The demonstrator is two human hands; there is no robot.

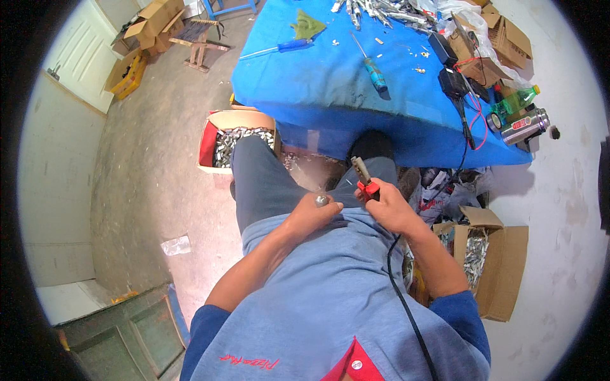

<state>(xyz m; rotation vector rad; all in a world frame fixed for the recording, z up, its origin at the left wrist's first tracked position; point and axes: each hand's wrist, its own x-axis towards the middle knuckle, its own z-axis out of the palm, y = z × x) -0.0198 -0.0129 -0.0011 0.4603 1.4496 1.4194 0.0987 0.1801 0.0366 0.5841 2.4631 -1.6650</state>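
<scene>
Two things are gripped, apart, over the lap (pixel 270 187) before the blue-covered table's (pixel 305 82) near edge: the left hand (pixel 310 214) closes round a shiny metal piece (pixel 322 200), the right hand (pixel 391 208) round red-handled pliers (pixel 368 189). A teal-handled screwdriver (pixel 375 75) lies near that edge.

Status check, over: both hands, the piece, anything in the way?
Left hand closed on a shiny metal piece. Right hand gripping red-handled pliers, apart from the piece. Black cable hangs beside right forearm, clear of piece.
</scene>
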